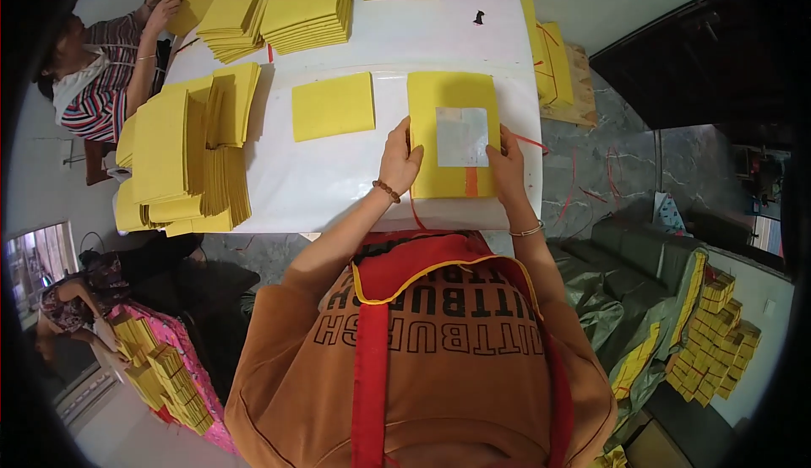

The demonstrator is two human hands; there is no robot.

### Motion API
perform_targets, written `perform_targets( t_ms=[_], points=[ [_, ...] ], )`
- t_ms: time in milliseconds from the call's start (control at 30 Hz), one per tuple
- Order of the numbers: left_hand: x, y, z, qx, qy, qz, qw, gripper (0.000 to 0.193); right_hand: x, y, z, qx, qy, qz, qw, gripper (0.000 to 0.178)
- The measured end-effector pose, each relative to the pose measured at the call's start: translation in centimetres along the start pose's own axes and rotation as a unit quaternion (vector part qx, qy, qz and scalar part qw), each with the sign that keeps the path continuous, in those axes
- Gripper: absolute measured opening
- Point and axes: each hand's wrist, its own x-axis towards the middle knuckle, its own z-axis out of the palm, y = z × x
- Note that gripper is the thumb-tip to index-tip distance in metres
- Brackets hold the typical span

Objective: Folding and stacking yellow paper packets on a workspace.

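Hands steady 1 yellow paper bundle [452, 134] on the white table [355, 185]: left hand [399, 157] and right hand [508, 164] clamp its sides, fingers seemingly together, squaring it.

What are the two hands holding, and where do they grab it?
Both hands hold the yellow paper bundle on the white table: the left hand on its left edge, the right hand on its right edge.
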Motion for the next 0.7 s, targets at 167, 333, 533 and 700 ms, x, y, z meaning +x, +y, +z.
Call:
perform_targets(
  t_ms=[167, 333, 533, 700],
  points=[
    [-0.2, -0.2, -0.3, -0.058, -0.023, -0.036, 0.997, 0.055, -0.3, -0.2, 0.0, -0.019, -0.019, -0.005, 1.0, 0.049],
    [-0.8, 2.1, -0.9, -0.09, -0.036, -0.1, 0.99, 0.053, -1.1, 0.9, -0.4, -0.225, 0.094, -0.165, 0.956, 0.049],
    [-1.9, 5.4, -2.0, 0.159, 0.033, 0.176, 0.971, 0.042, -1.3, -2.3, -1.1, -0.497, -0.068, -0.388, 0.773, 0.038],
    [-3.1, 6.4, -1.4, 0.243, -0.154, 0.295, 0.911, 0.042, -0.2, -0.2, -1.7, -0.458, -0.106, -0.327, 0.82, 0.033]
  ],
)
